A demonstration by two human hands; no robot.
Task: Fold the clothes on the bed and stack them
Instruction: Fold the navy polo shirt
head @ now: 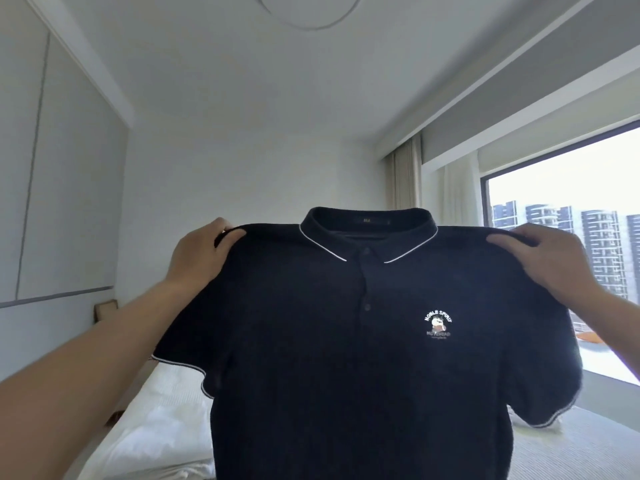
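A dark polo shirt (346, 341) fills the centre and lower half of the frame, held up in the air by its shoulders with its front facing the camera. The left hand (199, 252) grips the shoulder at centre left, the right hand (550, 259) the one at centre right — both closed on the fabric. The collar (369, 233) and sleeve hems carry a thin white line, and a small white logo (438, 324) sits right of the buttoned placket. Below, at lower left and lower right, lies the white bed (156, 427). A window (588, 237) at the right edge shows tall buildings.
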